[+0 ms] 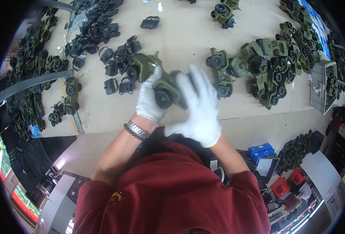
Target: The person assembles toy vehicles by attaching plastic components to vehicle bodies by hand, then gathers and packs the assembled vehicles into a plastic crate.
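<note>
An olive-green toy jeep (144, 65) with black wheels is held tilted above the table, in front of my chest. My left hand (150, 100), in a white glove, grips the jeep by its near side, with the thumb along its body. Over the jeep's right end my right hand (199, 111), also gloved, has its fingers stretched out and apart. Its fingertips hide part of that end, and whether they touch it I cannot tell. Just left of the jeep lie several small black plastic frames (120, 54).
Many finished-looking green toy jeeps (274, 70) crowd the table's right side, beside a grey bin (318, 87). A heap of black parts (96, 29) and more jeeps (70, 93) lie at left. A grey curved bar (32, 85) crosses the left side. Other people (291, 201) sit at lower right.
</note>
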Demonstrator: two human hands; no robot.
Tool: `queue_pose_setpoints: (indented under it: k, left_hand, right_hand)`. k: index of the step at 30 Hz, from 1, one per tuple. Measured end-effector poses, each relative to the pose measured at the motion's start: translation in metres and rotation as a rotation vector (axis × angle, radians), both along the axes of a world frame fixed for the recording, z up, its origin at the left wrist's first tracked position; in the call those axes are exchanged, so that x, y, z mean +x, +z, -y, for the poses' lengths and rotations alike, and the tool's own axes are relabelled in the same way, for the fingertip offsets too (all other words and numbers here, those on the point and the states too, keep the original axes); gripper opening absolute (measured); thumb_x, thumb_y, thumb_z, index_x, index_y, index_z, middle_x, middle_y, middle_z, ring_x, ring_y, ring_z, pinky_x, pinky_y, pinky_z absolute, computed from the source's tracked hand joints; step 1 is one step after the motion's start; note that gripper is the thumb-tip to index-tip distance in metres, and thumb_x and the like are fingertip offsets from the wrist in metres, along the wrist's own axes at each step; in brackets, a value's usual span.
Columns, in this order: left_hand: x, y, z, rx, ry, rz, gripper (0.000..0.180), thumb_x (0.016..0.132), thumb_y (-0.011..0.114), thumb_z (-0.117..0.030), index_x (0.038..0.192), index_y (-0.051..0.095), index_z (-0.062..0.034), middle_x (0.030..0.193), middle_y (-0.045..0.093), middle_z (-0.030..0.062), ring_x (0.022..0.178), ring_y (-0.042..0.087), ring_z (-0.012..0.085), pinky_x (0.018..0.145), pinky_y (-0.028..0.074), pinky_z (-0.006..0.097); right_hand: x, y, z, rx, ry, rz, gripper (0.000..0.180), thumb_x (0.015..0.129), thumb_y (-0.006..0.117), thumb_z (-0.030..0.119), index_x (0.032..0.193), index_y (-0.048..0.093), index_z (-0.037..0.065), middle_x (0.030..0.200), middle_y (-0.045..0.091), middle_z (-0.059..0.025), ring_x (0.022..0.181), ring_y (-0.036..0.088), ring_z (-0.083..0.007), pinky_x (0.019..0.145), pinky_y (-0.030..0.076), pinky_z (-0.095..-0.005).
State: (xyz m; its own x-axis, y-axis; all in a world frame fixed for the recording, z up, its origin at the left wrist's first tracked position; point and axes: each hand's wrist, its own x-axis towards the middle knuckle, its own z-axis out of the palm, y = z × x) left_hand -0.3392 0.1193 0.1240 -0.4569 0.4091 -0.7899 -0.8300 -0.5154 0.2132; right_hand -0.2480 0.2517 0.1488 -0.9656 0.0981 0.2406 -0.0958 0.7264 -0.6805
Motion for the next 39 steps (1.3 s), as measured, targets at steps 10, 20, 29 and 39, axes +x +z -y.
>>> queue_pose_setpoints:
  k: [10, 20, 29, 39]
  left_hand:
    - [-0.005, -0.040, -0.074, 0.456, -0.033, 0.178, 0.052, 0.102, 0.046, -0.054, 0.122, 0.058, -0.0073, 0.122, 0.064, 0.0091, 0.113, 0.062, 0.0267, 0.102, 0.047, 0.050]
    - [0.023, -0.134, -0.150, -0.476, -0.790, -0.518, 0.092, 0.076, 0.077, -0.061, 0.136, 0.051, 0.0036, 0.132, 0.061, 0.0207, 0.123, 0.059, 0.0327, 0.101, 0.047, 0.044]
    - [0.018, -0.152, -0.138, -0.747, -0.710, -0.729, 0.055, 0.073, 0.084, -0.033, 0.110, 0.066, 0.0038, 0.107, 0.072, 0.0202, 0.099, 0.070, 0.0312, 0.088, 0.054, 0.037]
    - [0.015, -0.121, 0.056, 0.010, -0.581, -0.272, 0.034, 0.092, 0.068, -0.013, 0.123, 0.064, -0.0012, 0.113, 0.070, 0.0095, 0.098, 0.067, 0.0174, 0.093, 0.052, 0.034]
  right_hand:
    - [-0.052, -0.051, -0.078, 0.014, -0.264, -0.355, 0.017, 0.068, 0.075, 0.024, 0.084, 0.070, 0.022, 0.102, 0.065, -0.0018, 0.095, 0.062, -0.0292, 0.074, 0.048, -0.0413]
    - [-0.182, -0.091, -0.303, 0.083, -1.170, -0.511, 0.037, 0.089, 0.072, 0.033, 0.105, 0.065, 0.000, 0.103, 0.064, -0.0190, 0.096, 0.061, -0.0328, 0.088, 0.048, -0.0425]
    - [-0.188, -0.099, -0.200, 0.386, -0.486, -0.520, 0.019, 0.088, 0.070, 0.023, 0.102, 0.071, 0.010, 0.107, 0.069, -0.0103, 0.105, 0.061, -0.0317, 0.095, 0.045, -0.0440]
    - [-0.267, -0.167, 0.001, 0.523, 0.191, -0.316, 0.030, 0.087, 0.071, 0.016, 0.115, 0.064, 0.009, 0.106, 0.069, -0.0082, 0.099, 0.064, -0.0238, 0.091, 0.053, -0.0392]
